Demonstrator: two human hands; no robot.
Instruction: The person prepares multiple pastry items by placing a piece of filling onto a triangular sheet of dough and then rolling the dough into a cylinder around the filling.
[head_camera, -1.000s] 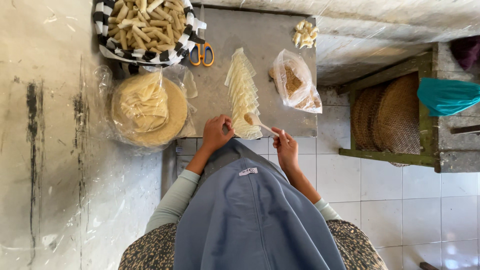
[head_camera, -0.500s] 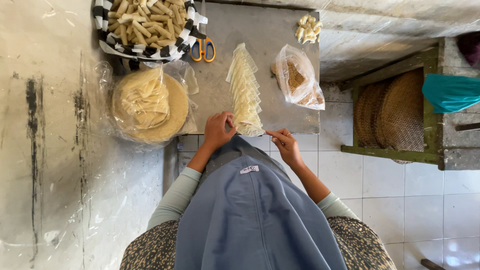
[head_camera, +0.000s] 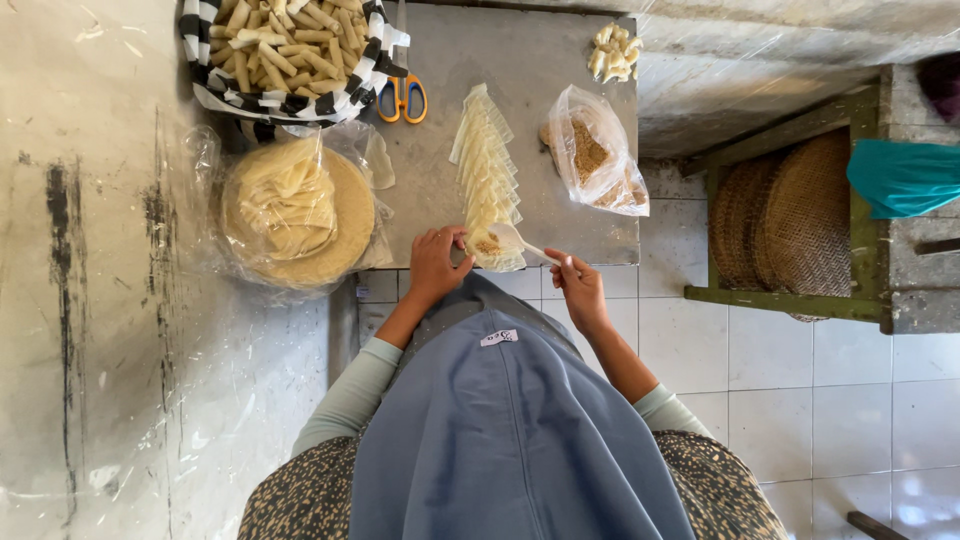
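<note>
A row of overlapping pale pastry wrappers (head_camera: 485, 170) lies on the grey table (head_camera: 540, 60). My left hand (head_camera: 437, 264) rests on the nearest wrapper at the table's front edge, fingers bent on it. My right hand (head_camera: 578, 287) grips a white spoon (head_camera: 515, 240), whose bowl sits over a small heap of brownish filling on that wrapper. A clear bag of brown filling (head_camera: 595, 155) lies to the right of the row.
A striped basket of rolled pastries (head_camera: 290, 50) stands at the back left, orange-handled scissors (head_camera: 403, 98) beside it. A bagged round tray of wrappers (head_camera: 295, 215) sits left. A few rolls (head_camera: 612, 52) lie at the back right. Woven trays (head_camera: 790, 220) lean in a green rack.
My right hand has moved the spoon onto the nearest wrapper, and filling now lies there. My left hand has stayed at the wrapper's near end.
</note>
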